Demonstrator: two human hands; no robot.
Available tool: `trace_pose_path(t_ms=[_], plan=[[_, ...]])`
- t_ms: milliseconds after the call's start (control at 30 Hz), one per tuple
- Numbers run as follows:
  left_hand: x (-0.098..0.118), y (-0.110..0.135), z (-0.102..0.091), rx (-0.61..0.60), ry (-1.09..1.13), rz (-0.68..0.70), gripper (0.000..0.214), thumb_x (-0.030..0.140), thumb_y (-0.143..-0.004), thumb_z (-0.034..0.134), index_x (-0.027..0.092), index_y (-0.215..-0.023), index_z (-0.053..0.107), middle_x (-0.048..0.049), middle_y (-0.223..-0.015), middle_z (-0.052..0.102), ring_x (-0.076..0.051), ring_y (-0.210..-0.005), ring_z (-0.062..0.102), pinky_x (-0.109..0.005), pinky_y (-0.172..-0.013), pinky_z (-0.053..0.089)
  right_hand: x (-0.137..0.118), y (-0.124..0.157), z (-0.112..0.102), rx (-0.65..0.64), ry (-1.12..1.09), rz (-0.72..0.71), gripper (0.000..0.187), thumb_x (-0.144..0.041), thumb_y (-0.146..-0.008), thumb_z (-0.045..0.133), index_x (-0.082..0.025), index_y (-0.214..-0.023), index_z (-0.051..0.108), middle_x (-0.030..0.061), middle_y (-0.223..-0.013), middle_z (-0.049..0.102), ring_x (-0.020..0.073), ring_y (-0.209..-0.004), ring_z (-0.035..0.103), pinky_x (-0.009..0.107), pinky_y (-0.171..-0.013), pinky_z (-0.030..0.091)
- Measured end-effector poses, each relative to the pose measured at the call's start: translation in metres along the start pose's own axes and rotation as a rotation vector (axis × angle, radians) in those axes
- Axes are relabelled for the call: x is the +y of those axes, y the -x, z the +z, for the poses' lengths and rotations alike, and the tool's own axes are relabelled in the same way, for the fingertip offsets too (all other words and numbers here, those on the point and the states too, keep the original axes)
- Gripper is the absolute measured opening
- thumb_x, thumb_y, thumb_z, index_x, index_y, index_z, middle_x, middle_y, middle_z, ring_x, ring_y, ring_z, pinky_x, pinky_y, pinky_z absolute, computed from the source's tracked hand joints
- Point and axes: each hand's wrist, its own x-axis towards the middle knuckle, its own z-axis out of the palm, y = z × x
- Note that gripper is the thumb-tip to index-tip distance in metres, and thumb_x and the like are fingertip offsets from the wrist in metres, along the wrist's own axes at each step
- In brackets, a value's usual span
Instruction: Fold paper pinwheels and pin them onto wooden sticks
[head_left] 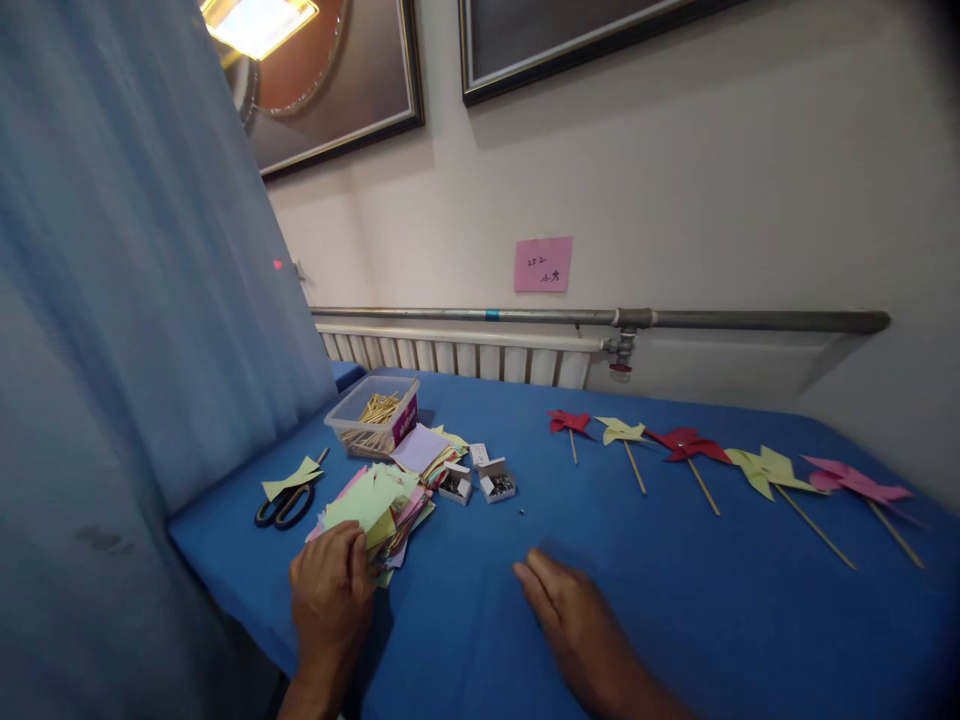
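My left hand point(330, 580) is closed at the near edge of a light green paper sheet point(369, 497), which lies over a loose pile of coloured paper squares point(409, 515). Its fingertips are partly hidden, but they appear to pinch the sheet. My right hand point(566, 610) rests low over the blue cloth, fingers curled together; whatever may be inside them is hidden. Between the hands and farther back, two small open white boxes point(497, 488) hold dark metal pins. A tiny dark piece point(522, 512) lies on the cloth beside them.
Several finished paper pinwheels point(682, 444) on sticks lie along the right side. Scissors point(285, 507) with a cut paper piece point(292, 478) over them are at left. A clear plastic tub point(360, 400) holds wooden sticks. A blue curtain point(150, 300) borders the table's left.
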Motion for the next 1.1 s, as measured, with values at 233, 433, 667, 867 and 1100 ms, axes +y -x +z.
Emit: trace_pose_path(t_ms=[233, 433, 667, 867, 1100], plan=[[0.060, -0.026, 0.016, 0.075, 0.150, 0.234, 0.018, 0.022, -0.106, 0.050, 0.022, -0.093, 0.063, -0.0049, -0.084, 0.073, -0.021, -0.080, 0.067, -0.035, -0.079, 0.047, -0.002, 0.000, -0.003, 0.092, -0.121, 0.029, 0.049, -0.056, -0.109, 0.035, -0.026, -0.071, 0.044, -0.0021, -0.065, 0.059, 0.0169, -0.060, 0.054, 0.031, -0.060, 0.038], [0.106, -0.026, 0.031, -0.012, 0.265, 0.330, 0.026, 0.020, -0.107, 0.046, 0.022, -0.087, 0.063, -0.0020, -0.072, 0.066, -0.017, -0.067, 0.063, -0.031, -0.070, 0.045, 0.000, -0.001, -0.010, 0.053, -0.374, 0.144, 0.050, -0.060, -0.108, 0.034, -0.023, -0.086, 0.059, -0.0006, -0.074, 0.065, 0.0172, -0.068, 0.062, 0.029, -0.065, 0.046], [0.110, -0.027, 0.023, -0.044, 0.349, 0.273, 0.028, 0.019, -0.107, 0.045, 0.021, -0.086, 0.063, -0.0020, -0.072, 0.066, -0.017, -0.066, 0.064, -0.030, -0.068, 0.045, 0.007, -0.006, -0.004, 0.101, -0.542, 0.170, 0.057, -0.071, -0.103, 0.040, -0.021, -0.090, 0.065, 0.0027, -0.079, 0.069, 0.0184, -0.071, 0.065, 0.032, -0.070, 0.051], [0.143, -0.030, 0.020, -0.045, 0.435, 0.603, 0.027, 0.011, -0.104, 0.044, 0.020, -0.085, 0.061, -0.0031, -0.072, 0.064, -0.018, -0.065, 0.058, -0.034, -0.066, 0.039, 0.001, -0.011, -0.008, 0.036, -1.043, 0.225, 0.065, -0.081, -0.089, 0.059, -0.019, -0.101, 0.072, 0.0127, -0.096, 0.077, 0.0265, -0.086, 0.074, 0.040, -0.076, 0.059], [0.185, -0.059, 0.030, -0.115, 0.554, 0.831, 0.025, 0.020, -0.102, 0.051, 0.020, -0.080, 0.061, -0.0036, -0.073, 0.064, -0.019, -0.069, 0.059, -0.036, -0.071, 0.041, -0.004, -0.015, -0.032, 0.388, -1.274, 0.365, 0.043, -0.057, -0.075, 0.088, -0.020, -0.093, 0.075, 0.0065, -0.084, 0.080, 0.0308, -0.090, 0.076, 0.040, -0.079, 0.060]])
